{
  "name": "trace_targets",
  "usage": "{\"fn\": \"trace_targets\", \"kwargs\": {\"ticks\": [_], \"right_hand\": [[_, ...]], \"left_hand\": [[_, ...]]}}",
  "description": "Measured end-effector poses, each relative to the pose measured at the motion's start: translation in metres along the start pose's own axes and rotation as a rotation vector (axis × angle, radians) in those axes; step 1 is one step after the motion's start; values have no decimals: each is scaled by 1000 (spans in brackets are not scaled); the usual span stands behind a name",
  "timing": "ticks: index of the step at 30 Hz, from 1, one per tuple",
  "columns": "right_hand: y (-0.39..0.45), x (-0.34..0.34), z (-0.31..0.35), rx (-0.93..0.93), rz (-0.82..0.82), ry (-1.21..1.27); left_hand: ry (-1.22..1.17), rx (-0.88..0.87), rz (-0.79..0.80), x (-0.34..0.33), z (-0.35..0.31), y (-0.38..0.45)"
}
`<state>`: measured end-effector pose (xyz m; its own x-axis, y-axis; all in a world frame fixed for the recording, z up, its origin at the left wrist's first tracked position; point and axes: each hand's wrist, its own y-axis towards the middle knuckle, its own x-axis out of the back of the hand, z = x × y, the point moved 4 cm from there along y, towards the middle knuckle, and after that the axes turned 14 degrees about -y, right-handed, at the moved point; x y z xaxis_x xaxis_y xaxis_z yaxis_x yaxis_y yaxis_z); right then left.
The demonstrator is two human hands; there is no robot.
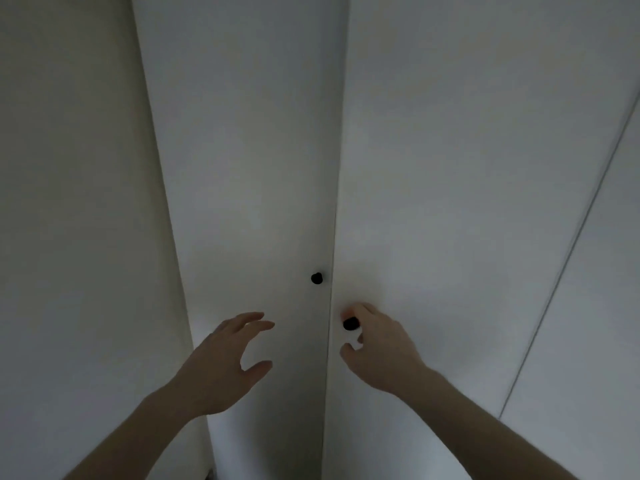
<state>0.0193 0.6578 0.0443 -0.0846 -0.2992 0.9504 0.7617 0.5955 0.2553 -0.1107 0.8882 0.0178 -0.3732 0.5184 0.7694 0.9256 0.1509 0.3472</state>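
Note:
Two tall white cupboard doors fill the view, the left door (pixel 249 168) and the right door (pixel 450 168), meeting at a vertical seam. Each has a small black knob. My right hand (pixel 381 351) has its fingers curled round the right door's knob (pixel 349 323), with the thumb below it. The right door stands slightly forward of the left one at the seam. My left hand (pixel 225 362) hovers with spread fingers below and left of the left door's knob (pixel 316 278), touching nothing.
A plain white wall or side panel (pixel 69 202) runs along the left. Another white door panel (pixel 606 306) lies beyond a thin seam on the far right. The light is dim.

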Motion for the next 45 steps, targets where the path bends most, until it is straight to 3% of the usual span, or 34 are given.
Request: {"fn": "trace_targets", "kwargs": {"ticks": [8,16,21,27,32,36,40,45], "right_hand": [[-94,42,-5,-23,-50,19],[-175,69,-38,-264,-88,48],[-225,80,-53,-398,-377,93],[-256,103,-44,-298,-781,167],[-267,126,-49,-393,-1067,203],[-267,142,-51,-501,-1217,57],[-244,139,-41,-395,-1204,-50],[-180,99,-58,-317,-813,133]], "left_hand": [[-21,-81,75,-14,-23,13],[-52,-196,122,-31,-52,17],[-91,-253,197,-60,-65,15],[-100,-334,236,-89,-87,32],[-135,-438,206,-96,-100,48],[-137,-424,181,-98,-99,56],[-107,-375,157,-88,-91,67],[-91,-260,11,-66,-69,104]]}}
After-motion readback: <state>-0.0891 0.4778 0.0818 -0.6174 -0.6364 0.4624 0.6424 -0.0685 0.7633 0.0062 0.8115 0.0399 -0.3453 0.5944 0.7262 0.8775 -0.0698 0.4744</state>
